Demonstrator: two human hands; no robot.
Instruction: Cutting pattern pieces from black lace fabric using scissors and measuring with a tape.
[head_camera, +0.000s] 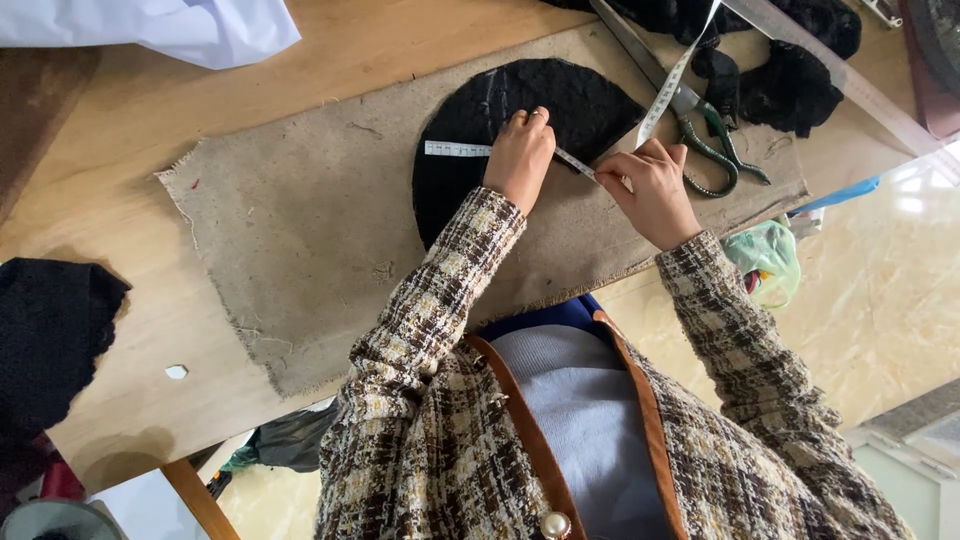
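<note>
A round piece of black fabric (470, 190) lies on a beige burlap cloth (300, 240) spread over the wooden table (120, 170). A white measuring tape (455, 150) is stretched across the black piece. My left hand (520, 158) presses the tape down on the fabric with closed fingers. At the black piece's right edge, my right hand (652, 188) pinches the tape, and the loose end rises up and away toward the top of the view. Both sleeves are brown and cream tweed.
Large scissors with green handles (700, 125) lie just beyond my right hand. More black fabric (790, 85) is heaped at the top right, another black piece (50, 330) at the left edge. White cloth (170, 30) sits top left. A long ruler (850, 85) crosses the far corner.
</note>
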